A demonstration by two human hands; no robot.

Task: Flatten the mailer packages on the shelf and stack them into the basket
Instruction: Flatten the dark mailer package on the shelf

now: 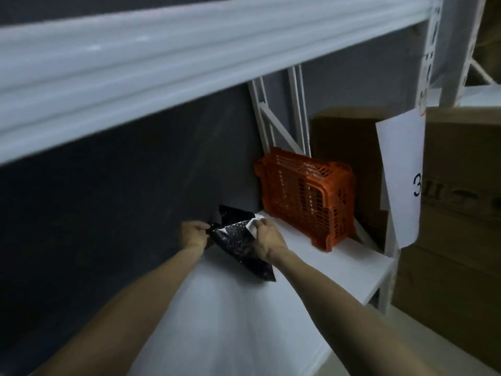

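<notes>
Here, 2 bare hands work on 1 black mailer (235,246) over the white shelf (298,270), close to its back edge. The left hand (193,234) pinches the mailer's left edge, its fingers (202,228) curled tight against the thumb. The right hand (267,238) grips the mailer's upper right part, where a white patch (253,225) shows on the black film; its fingers (260,223) are curled over that patch. The mailer is crumpled and shiny, with 1 corner sticking up behind the hands toward the dark wall (108,199) and its lower corner pointing down toward the shelf's front. Whether that lower corner touches the shelf or hangs just above it cannot be told.

The orange basket (306,196) stands at the shelf's far right end, in the back corner beside the white upright (296,109), well apart from the hands. Something pale shows through its slats near the top; what it is cannot be made out.

A thick white beam (189,63) runs across above the arms. Past the shelf's right end stand brown boxes (461,213), and a white sheet (404,180) hangs in front of them with a dark blue "3" near its right edge. The picture is somewhat blurred.
</notes>
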